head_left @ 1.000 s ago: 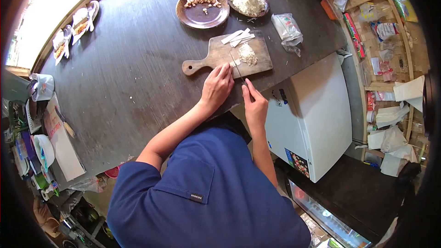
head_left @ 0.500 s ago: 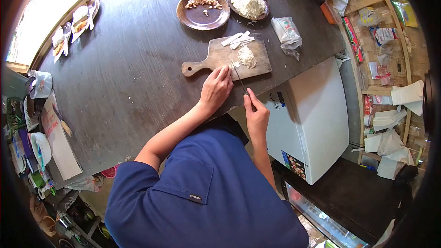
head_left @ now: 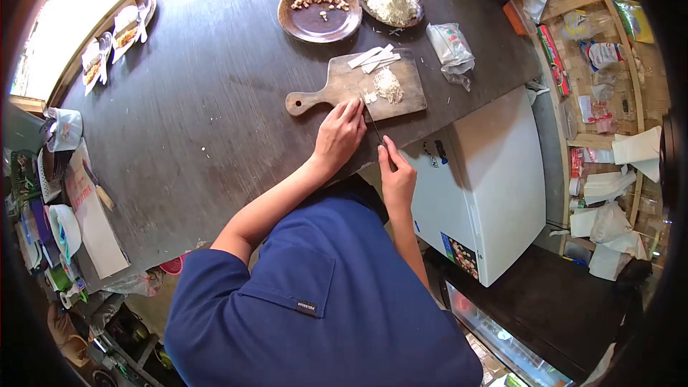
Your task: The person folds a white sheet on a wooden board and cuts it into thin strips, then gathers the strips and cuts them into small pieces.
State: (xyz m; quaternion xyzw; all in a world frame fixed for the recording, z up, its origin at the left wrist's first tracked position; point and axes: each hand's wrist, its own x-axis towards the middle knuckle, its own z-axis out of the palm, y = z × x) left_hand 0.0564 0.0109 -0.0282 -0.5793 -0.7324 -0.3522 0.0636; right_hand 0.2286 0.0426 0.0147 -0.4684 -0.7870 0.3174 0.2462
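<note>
On a wooden cutting board (head_left: 337, 92) my left hand (head_left: 341, 132) rests with fingers bunched at the near edge; whatever lies under the fingertips is hidden. My right hand (head_left: 397, 175) grips a knife (head_left: 375, 126) by its handle, its thin blade slanting over the board beside the left fingertips. Small white bits (head_left: 370, 98) lie by the blade tip. A mound of fine pale shreds (head_left: 388, 86) sits just right of them. Several flat white strips (head_left: 375, 59) are stacked at the board's far side.
Beyond the board stand a brown plate (head_left: 315, 31) with chopped brownish pieces and a second plate (head_left: 421, 17) heaped with white shreds. A plastic-wrapped packet (head_left: 451, 49) lies right of the board. A white chest freezer (head_left: 502, 186) adjoins the table (head_left: 193, 107). Two dishes with spoons (head_left: 135, 20) sit far left.
The view has shifted slightly, so the table items appear a little higher and further right. Both hands hold nearly the same place at the board, the knife still in my right hand.
</note>
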